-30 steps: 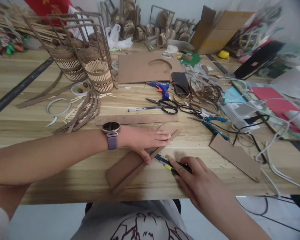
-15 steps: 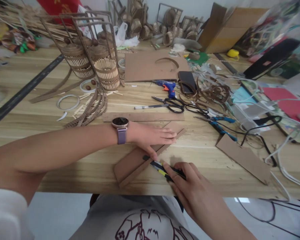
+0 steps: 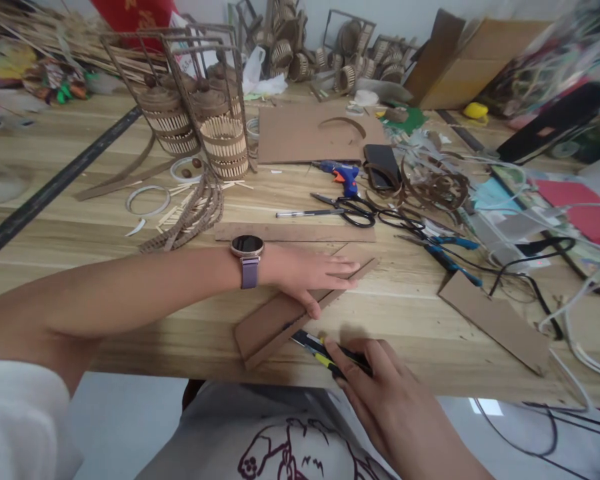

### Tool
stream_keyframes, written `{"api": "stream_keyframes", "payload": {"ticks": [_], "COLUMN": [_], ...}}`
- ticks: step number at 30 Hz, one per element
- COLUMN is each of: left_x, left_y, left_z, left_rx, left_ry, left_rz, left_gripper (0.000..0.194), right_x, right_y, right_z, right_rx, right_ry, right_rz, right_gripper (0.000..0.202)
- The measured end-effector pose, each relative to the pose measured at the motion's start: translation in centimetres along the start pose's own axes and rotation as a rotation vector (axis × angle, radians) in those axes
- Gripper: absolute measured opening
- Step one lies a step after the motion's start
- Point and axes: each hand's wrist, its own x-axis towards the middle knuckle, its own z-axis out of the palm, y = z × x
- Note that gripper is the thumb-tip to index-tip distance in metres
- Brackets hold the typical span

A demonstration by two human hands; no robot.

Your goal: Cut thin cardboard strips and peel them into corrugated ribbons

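My left hand [image 3: 313, 275] lies flat with fingers spread on a brown cardboard strip [image 3: 265, 327], which sits at a slant near the table's front edge. A lengthwise line or edge runs along the cardboard under my thumb. In my right hand [image 3: 380, 380] is a black and yellow utility knife [image 3: 325, 353], gripped with the index finger stretched along it. The knife's front end meets the cardboard's near side, just below my left thumb; the blade tip is hard to make out. Behind my left hand lies another flat cardboard strip [image 3: 295, 233].
Scissors [image 3: 355, 212], a pen [image 3: 307, 213], a blue glue gun [image 3: 345, 177] and blue-handled pliers [image 3: 450, 257] lie beyond my hands. Woven stick baskets [image 3: 225, 147] stand back left. At right are a cardboard piece [image 3: 495, 323] and white cables [image 3: 580, 347].
The utility knife has slid a little toward me and to the left along the cardboard. My left hand stays pressed in place. The whole view has shifted slightly.
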Motion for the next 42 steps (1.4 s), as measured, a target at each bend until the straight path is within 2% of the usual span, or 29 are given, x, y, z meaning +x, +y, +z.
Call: {"api": "stream_keyframes", "payload": {"ticks": [3,4,8,15,27,38,42], "left_x": [-1.2,-1.7,-2.8,-2.5,-2.7,-2.5,-2.5], "left_y": [1.1,1.4,1.9,2.0,1.4,1.9,1.9], "left_z": [0.4,0.5,0.5,0.3,0.8,0.4,0.4], "left_rx": [0.023,0.021,-0.026,-0.031,-0.049,-0.093,-0.091], "left_ry": [0.016,0.005,-0.048,-0.14,-0.052,-0.114,-0.095], "left_rz": [-0.005,0.002,-0.01,-0.069,0.0,-0.088,-0.052], "left_gripper": [0.056,0.053,0.062,0.067,0.065,0.065,0.065], "right_x": [0.1,0.2,0.4,0.9,0.6,1.3,1.7], "right_y": [0.3,0.4,0.7,0.3,-0.2,-1.0,-1.3], "right_z": [0.1,0.1,0.3,0.6,0.7,0.9,0.9], "right_rx": [0.031,0.034,0.025,-0.017,-0.07,-0.039,-0.039], "right_ry": [0.02,0.017,0.006,0.037,0.003,0.028,0.066], "right_rz": [0.003,0.0,-0.024,-0.079,-0.128,-0.172,-0.182], "right_gripper": [0.047,0.047,0.046,0.044,0.048,0.047,0.042]}}
